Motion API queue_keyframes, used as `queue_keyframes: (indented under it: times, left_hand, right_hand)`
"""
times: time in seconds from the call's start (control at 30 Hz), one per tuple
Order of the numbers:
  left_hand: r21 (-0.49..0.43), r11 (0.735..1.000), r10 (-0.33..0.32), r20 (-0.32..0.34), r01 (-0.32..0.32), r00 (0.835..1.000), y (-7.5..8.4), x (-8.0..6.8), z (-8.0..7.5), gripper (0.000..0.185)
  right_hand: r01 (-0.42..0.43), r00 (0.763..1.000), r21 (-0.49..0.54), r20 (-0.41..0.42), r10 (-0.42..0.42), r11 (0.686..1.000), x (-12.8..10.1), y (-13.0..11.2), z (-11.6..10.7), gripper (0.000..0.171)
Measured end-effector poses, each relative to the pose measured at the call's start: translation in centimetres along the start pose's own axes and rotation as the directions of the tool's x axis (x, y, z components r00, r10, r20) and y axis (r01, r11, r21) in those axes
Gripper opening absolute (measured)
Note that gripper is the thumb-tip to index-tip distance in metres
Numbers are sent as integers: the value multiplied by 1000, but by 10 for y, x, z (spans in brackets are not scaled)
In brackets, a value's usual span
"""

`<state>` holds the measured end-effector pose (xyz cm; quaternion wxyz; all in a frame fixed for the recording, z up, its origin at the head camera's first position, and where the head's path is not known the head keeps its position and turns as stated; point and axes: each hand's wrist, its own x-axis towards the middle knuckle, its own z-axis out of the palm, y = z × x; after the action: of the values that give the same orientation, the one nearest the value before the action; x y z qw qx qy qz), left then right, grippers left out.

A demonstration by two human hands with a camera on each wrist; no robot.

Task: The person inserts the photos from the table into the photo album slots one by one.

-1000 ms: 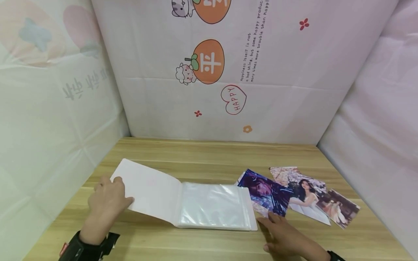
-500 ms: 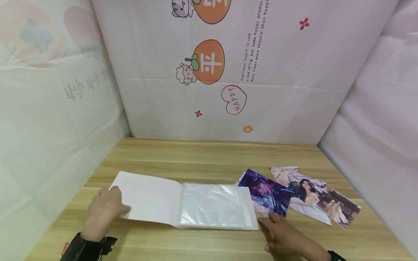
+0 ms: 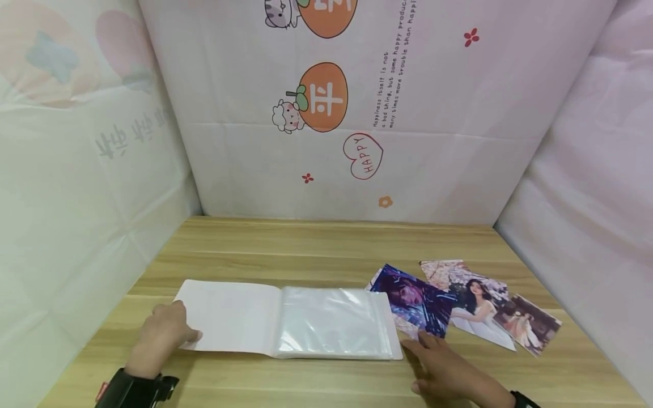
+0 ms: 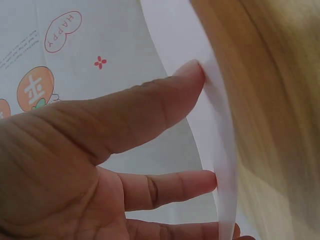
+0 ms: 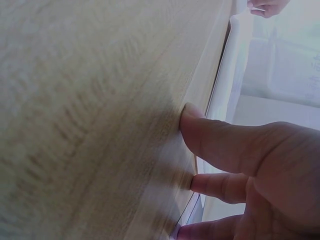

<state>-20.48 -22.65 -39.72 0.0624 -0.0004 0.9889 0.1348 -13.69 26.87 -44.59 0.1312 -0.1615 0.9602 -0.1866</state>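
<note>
The left hand (image 3: 162, 338) pinches the white cover of the open plastic-sleeve album (image 3: 291, 322), laying it flat; right of the album, the right hand (image 3: 442, 368) rests open-fingered on the wooden table (image 3: 326, 243), steadying.

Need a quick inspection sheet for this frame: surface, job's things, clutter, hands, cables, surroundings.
Surface: light wooden table.
Job's things: open photo album, white cover lying nearly flat at left, clear sleeves at right.
Clutter: loose photos fanned out right of the album.
Hands: left hand pinches the cover's outer edge; right hand rests flat on the table at the album's right corner.
Cables: nothing seen.
Surroundings: cartoon-printed sheet walls on three sides.
</note>
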Motion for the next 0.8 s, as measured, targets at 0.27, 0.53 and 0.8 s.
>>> queue_keyframes:
  times: [0.27, 0.53, 0.8]
  left_hand:
    - [-21, 1000, -12, 15, 12, 1000, -5, 5, 9, 54]
    - [-20, 1000, -23, 44, 24, 999, -11, 9, 20, 58]
    - [12, 1000, -2, 57, 2, 998, -12, 11, 26, 53]
  right_hand:
    - [28, 999, -16, -21, -29, 999, 0, 0, 0, 68]
    - [38, 999, -16, -29, -39, 999, 0, 0, 1, 68]
    - [36, 999, -14, -19, -36, 999, 0, 1, 1, 68]
